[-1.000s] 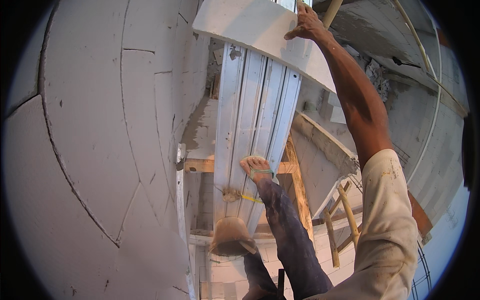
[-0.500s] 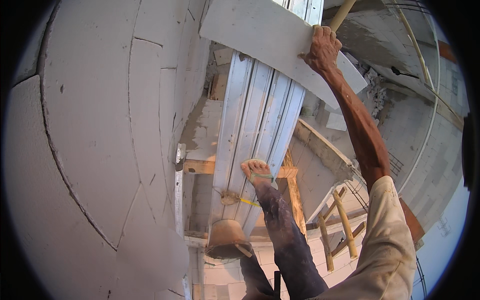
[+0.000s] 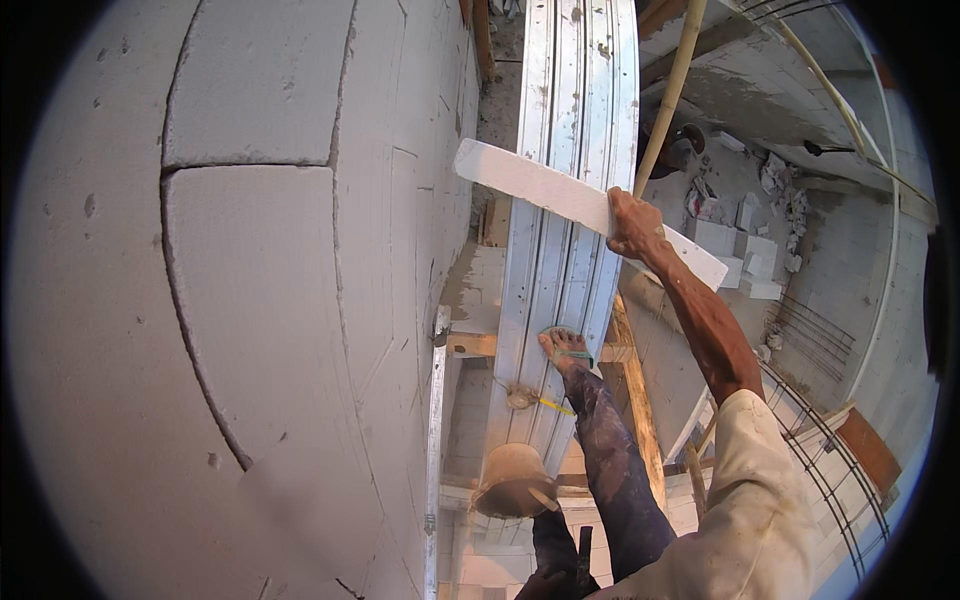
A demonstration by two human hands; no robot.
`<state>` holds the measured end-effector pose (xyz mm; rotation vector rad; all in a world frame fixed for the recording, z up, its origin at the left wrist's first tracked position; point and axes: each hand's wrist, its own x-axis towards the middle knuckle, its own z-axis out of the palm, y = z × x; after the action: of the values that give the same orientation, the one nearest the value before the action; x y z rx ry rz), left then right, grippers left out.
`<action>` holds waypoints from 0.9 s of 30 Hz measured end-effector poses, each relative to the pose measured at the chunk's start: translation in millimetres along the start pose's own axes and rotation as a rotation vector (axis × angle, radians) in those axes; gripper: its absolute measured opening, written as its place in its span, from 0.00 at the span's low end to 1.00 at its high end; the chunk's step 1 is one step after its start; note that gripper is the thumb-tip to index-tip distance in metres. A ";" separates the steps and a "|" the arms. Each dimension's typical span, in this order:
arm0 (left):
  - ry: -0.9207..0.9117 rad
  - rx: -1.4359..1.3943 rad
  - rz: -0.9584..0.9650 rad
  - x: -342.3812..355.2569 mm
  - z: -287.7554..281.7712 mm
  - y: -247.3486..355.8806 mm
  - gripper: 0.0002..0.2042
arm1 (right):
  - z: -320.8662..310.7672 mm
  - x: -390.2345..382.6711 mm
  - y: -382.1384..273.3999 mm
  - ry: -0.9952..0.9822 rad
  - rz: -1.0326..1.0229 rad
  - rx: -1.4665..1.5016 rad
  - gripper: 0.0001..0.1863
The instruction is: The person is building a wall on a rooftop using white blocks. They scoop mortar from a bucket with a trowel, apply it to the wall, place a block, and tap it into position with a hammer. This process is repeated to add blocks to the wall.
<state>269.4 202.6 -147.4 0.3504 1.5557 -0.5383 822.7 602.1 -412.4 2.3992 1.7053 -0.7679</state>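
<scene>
My right hand [image 3: 637, 225] is closed on a long white lightweight concrete block [image 3: 540, 186], gripping it nearer its right end. The block is held above a ribbed metal plank [image 3: 548, 285] and shows mostly its narrow edge. My right arm reaches up from the lower right in a pale sleeve. My left hand is out of view. To the left rises a wall of large pale blocks [image 3: 250, 300] with dark joints. My sandalled foot [image 3: 568, 348] stands on the plank, and a bucket [image 3: 512, 475] with a stick-like piece at its rim sits nearer to me.
A bamboo pole [image 3: 676, 90] slants beside the plank. Far below at the right are loose blocks [image 3: 755, 255] and what looks like a person [image 3: 683, 150]. Steel bars [image 3: 825, 475] stick out at the lower right. A metal straightedge [image 3: 435, 430] stands along the wall.
The block has come lower and turned from its broad face to its narrow edge, with my right hand still holding it. The view has shifted left, showing more wall.
</scene>
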 end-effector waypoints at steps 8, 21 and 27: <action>0.048 0.078 0.227 -34.5 -36.4 -4.3 0.25 | -81.7 -235.0 -55.8 -0.343 0.001 -0.094 0.41; 0.686 0.635 1.108 -50.0 -32.7 -306.9 0.16 | -221.7 -518.7 -232.7 -0.459 -0.385 -0.438 0.40; 0.635 -0.236 0.382 -131.9 -24.7 -316.9 0.27 | -216.7 -584.9 -302.9 -0.434 -0.835 -0.556 0.42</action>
<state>88.5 -36.1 22.1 0.6609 2.0690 0.0754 478.1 290.6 102.3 1.0415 2.2884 -0.6742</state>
